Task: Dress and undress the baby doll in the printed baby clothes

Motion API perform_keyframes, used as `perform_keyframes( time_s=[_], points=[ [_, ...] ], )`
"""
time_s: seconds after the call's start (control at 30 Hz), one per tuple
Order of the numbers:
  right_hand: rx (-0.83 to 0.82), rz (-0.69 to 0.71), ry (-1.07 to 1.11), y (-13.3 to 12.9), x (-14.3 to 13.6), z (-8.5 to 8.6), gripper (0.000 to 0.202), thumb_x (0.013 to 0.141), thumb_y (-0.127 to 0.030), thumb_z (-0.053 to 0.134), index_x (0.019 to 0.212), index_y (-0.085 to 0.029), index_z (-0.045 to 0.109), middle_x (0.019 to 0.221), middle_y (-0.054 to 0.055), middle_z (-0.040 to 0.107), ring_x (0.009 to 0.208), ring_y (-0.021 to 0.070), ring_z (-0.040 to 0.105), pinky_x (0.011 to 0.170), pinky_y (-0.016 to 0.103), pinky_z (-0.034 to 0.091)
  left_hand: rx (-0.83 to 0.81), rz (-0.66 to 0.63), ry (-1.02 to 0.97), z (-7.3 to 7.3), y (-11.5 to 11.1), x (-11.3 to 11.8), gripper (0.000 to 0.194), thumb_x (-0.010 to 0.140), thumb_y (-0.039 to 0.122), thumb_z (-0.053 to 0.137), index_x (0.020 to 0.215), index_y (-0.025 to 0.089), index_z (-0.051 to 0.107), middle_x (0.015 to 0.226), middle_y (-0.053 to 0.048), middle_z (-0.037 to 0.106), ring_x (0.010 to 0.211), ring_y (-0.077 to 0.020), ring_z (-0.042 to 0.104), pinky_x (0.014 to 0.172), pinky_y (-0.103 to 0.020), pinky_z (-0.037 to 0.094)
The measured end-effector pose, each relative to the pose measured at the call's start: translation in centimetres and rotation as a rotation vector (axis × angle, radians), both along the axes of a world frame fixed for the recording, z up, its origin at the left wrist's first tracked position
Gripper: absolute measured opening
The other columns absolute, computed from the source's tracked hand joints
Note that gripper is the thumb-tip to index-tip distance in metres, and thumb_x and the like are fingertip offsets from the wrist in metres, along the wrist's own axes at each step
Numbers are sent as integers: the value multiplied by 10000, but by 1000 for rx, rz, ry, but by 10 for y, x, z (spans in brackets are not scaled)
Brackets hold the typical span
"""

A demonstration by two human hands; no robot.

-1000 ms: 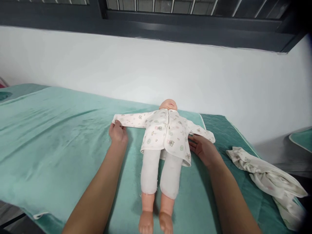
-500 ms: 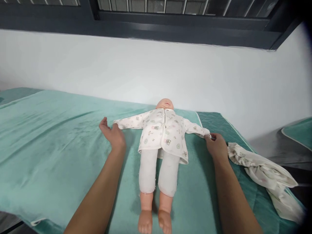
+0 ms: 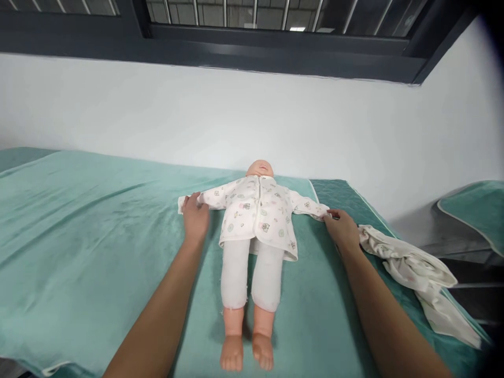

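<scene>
One baby doll (image 3: pixel 252 247) lies face up at the centre of the bed (image 3: pixel 79 236), head toward 12 o'clock, in a soft printed jacket (image 3: pixel 255 215) and white leggings. Two hands: the left hand (image 3: pixel 195 215), at 9 o'clock, pinches one sleeve cuff; the right hand (image 3: pixel 344 230), at 3 o'clock, grips the other, fingertips partly hidden. One crumpled garment (image 3: pixel 413 268) lies further right, on the smooth green sheet

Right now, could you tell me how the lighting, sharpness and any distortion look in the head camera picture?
Head view: even, soft light, no glare; faint shadows lie beside the doll and under both forearms. The doll, left hand and right hand are sharp. The window frame and teal cover bow with wide-angle distortion; the right corners darken and blur, softening the crumpled cloth.
</scene>
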State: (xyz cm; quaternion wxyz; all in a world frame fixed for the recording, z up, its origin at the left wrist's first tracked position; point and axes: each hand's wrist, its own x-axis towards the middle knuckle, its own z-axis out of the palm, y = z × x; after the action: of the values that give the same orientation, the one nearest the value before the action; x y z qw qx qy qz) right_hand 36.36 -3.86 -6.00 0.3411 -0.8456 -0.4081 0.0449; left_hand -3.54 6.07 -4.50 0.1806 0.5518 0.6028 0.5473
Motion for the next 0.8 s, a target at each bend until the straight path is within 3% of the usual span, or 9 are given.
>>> perform_keyframes(
  time_s=[0.13, 0.3, 0.43, 0.57, 0.67, 0.8],
  points=[
    [-15, 22, 38, 0, 10, 5, 469, 823, -496, 538, 1171, -204, 657, 1080, 87, 711, 960, 255, 636, 817, 356, 447, -69, 20, 75, 1, 1, 2, 421, 774, 165, 514, 1168, 208, 656, 1344, -91, 591, 1447, -291, 309, 1202, -476, 239],
    [-77, -47, 33, 3, 16, 3, 437, 786, -577, 567, 959, -194, 683, 941, 88, 702, 839, 252, 616, 722, 355, 434, -87, 21, 20, 0, 2, 1, 404, 780, 190, 533, 1159, 235, 664, 1412, -75, 549, 1458, -276, 300, 1204, -474, 242],
    [157, -31, 66, 7, 20, -3, 320, 735, -505, 622, 835, -201, 629, 828, 58, 658, 779, 224, 578, 726, 350, 434, -67, 14, -26, -4, 6, -2, 381, 771, 206, 559, 1130, 255, 677, 1403, -64, 560, 1462, -268, 298, 1201, -478, 231],
    [427, 8, 259, 15, 23, -10, 359, 750, -510, 598, 933, -204, 554, 775, 15, 605, 733, 192, 573, 697, 331, 470, -33, 9, -77, -12, 11, -5, 381, 750, 193, 585, 1110, 259, 688, 1394, -71, 567, 1459, -269, 308, 1190, -489, 233],
    [463, 37, 327, 20, 24, -14, 374, 804, -515, 522, 1011, -205, 503, 785, -5, 589, 741, 171, 591, 699, 311, 493, -9, 2, -105, -17, 14, -6, 375, 743, 184, 597, 1097, 260, 693, 1380, -73, 579, 1455, -259, 315, 1179, -488, 249],
    [443, 32, 333, 21, 24, -16, 328, 774, -434, 575, 984, -193, 503, 838, 15, 613, 790, 180, 605, 757, 330, 501, -13, 2, -108, -18, 15, -7, 358, 747, 184, 605, 1086, 255, 695, 1372, -74, 583, 1443, -252, 339, 1174, -481, 264]
  ],
)
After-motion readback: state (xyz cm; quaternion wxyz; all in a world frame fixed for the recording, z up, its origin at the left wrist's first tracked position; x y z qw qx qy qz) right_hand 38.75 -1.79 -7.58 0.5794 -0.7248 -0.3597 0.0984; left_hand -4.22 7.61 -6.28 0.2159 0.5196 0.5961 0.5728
